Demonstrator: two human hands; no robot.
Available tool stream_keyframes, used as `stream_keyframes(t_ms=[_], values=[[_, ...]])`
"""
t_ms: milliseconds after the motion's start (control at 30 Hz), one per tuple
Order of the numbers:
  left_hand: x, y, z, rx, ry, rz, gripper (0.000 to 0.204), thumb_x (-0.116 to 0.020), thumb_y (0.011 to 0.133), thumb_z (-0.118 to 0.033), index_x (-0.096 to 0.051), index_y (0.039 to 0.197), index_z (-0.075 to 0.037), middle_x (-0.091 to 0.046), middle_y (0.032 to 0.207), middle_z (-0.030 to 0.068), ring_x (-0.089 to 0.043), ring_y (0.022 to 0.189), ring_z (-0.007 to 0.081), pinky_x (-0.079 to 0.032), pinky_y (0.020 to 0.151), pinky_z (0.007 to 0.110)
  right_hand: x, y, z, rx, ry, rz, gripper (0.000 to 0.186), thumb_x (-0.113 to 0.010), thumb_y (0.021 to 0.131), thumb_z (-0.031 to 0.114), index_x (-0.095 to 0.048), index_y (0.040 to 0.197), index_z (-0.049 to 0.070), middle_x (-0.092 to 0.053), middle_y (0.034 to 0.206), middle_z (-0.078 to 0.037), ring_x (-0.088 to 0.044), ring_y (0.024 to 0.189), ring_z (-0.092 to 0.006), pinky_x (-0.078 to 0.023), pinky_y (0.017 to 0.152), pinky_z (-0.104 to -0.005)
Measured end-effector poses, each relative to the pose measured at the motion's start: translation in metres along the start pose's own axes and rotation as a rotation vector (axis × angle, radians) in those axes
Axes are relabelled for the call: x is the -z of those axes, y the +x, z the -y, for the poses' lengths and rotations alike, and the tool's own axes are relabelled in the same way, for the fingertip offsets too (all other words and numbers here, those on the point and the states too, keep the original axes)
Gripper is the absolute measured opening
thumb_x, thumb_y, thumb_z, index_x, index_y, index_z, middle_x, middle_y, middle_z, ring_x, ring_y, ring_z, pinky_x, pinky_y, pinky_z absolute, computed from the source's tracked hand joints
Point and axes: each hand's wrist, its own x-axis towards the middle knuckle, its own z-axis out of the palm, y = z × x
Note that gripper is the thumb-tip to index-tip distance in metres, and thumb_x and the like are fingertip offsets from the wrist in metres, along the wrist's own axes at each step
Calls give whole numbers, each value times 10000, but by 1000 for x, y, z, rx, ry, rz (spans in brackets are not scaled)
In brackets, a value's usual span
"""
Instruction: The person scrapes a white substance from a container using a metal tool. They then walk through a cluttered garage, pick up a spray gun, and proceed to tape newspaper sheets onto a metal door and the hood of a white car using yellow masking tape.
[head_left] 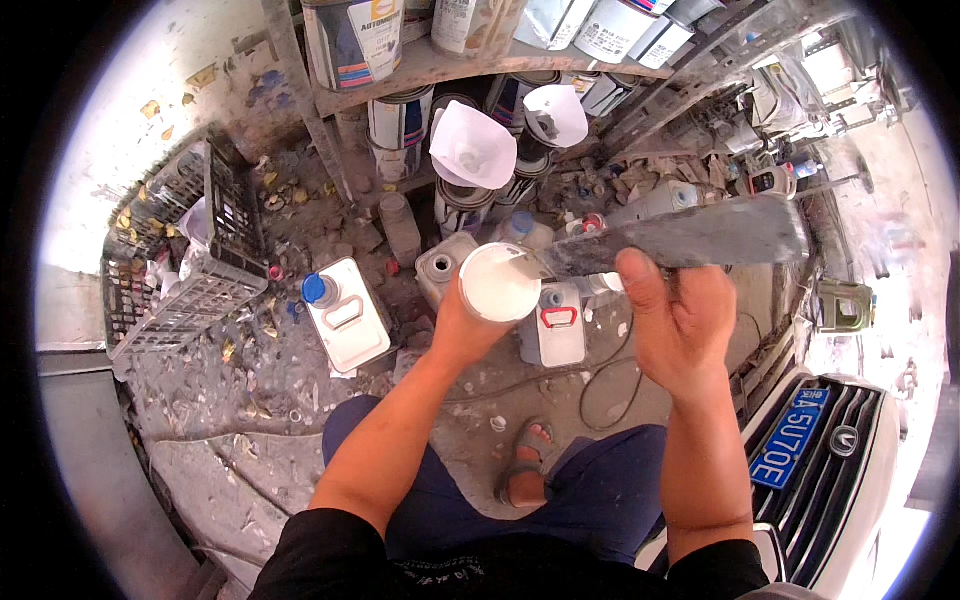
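My left hand [462, 332] is wrapped round a round white cup [500, 290] with a creamy white liquid in it. In my right hand [685, 325] is a long flat grey metal strip [710, 232], gripped with the thumb on top. The strip slants leftward, its narrow end over the cup's rim and at the liquid. Whether that end dips below the surface I cannot tell. Just below the cup stands a white jug with a red handle [560, 335]. A pale container with an open spout [440, 265] is beside my left hand.
A white can with a blue cap [345, 318] stands on the littered floor, near a black plastic crate [185, 250]. Paint tins fill the shelf [420, 75] ahead; two white paper cones [475, 150] rest below. A car's front grille [830, 470] is at right.
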Motion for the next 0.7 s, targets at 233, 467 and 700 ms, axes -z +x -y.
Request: stream_keyframes(t_ms=[233,467,700], values=[[-2,-1,5,14,-66,-14,610,-808,654,-156,-512,1171,-24,-591,1143,125,-571,1063,256,-439,918,354,-25,-25,6,-216,-28,-89,156,-624,867,140,-590,950,12,-630,762,-98,-572,644,-199,-463,616,-312],[0,-1,-4,-17,44,-8,595,-802,661,-150,-516,1168,-25,-589,1135,126,-566,1068,251,-437,923,353,-10,-12,17,-205,90,-147,81,-631,849,114,-598,879,45,-608,678,-98,-594,576,-298,-465,563,-348],[1,-2,-4,3,-35,-2,566,-796,661,-141,-535,1151,-31,-594,1133,121,-572,1060,244,-439,917,349,-14,-17,9,-189,1,-6,120,-631,856,117,-598,910,15,-622,731,-89,-593,630,-217,-465,584,-317]])
